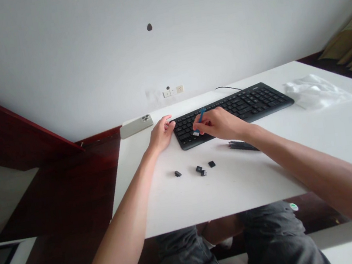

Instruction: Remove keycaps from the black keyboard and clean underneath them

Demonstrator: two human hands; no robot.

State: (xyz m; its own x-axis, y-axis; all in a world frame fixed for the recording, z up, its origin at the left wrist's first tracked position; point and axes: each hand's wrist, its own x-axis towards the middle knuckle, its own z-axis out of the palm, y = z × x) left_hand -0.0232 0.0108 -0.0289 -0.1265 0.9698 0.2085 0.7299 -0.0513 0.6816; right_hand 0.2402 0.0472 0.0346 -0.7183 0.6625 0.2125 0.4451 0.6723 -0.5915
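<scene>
A black computer keyboard (251, 103) lies at a slant on the white table. My left hand (162, 134) is at its left end, thumb and fingers curled against the edge and holding it. In my right hand (216, 123) is a small brush (202, 114) with a blue handle, pinched between thumb and fingers. Its white bristles point down onto the keys at the keyboard's left part. Several loose black keycaps (211, 164) lie on the table in front of the keyboard. Under my right forearm is a dark slender tool (242, 145), partly hidden, its kind unclear.
A phone (136, 126) lies at the table's back left corner. To the right of the keyboard is a crumpled clear plastic bag (317, 91). The keyboard cable (229, 87) runs toward the wall, where sockets (173, 91) are mounted. The table's front edge is near my legs.
</scene>
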